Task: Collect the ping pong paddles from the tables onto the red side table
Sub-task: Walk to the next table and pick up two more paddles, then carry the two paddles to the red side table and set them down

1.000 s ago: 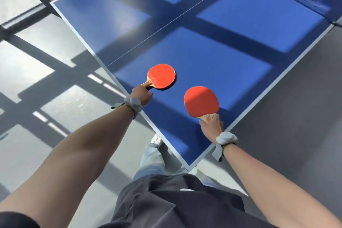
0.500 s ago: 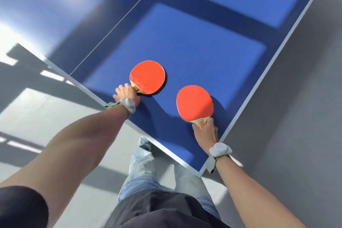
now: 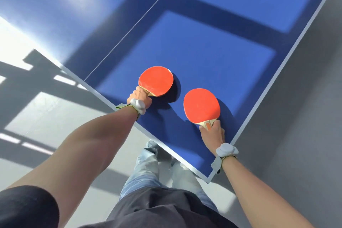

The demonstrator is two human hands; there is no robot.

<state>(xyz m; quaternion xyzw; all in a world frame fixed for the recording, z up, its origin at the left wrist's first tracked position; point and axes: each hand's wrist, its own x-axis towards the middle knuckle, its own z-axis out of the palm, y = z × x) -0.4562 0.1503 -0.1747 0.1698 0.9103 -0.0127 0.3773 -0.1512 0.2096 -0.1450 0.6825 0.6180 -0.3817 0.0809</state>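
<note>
1. Red-rubbered ping pong paddles, two in count: the left paddle and the right paddle, both red face up, near each other but apart, over the near corner of the counter.
2. Hands, two: the left hand is wrapped tight around the left paddle's wooden handle; the right hand is closed on the right paddle's handle, fingers pinching just below the blade, where an orange mark shows on the wood.
3. Wrist devices, two: a pale grey unit strapped on the left wrist and another on the right wrist.
4. Whether either blade touches the counter or is slightly raised, I cannot tell; each casts a dark shadow to its right.
5. Counter: a blue ping pong table with a white border and one thin white centre line; bright rectangles of sunlight crossed by broad dark shadow bars.
6. Floor: smooth grey, shaded on the right, sunlit with barred shadows on the left.
7. Person: dark short sleeve, dark top, light blue jeans, standing at the counter's corner.
</note>
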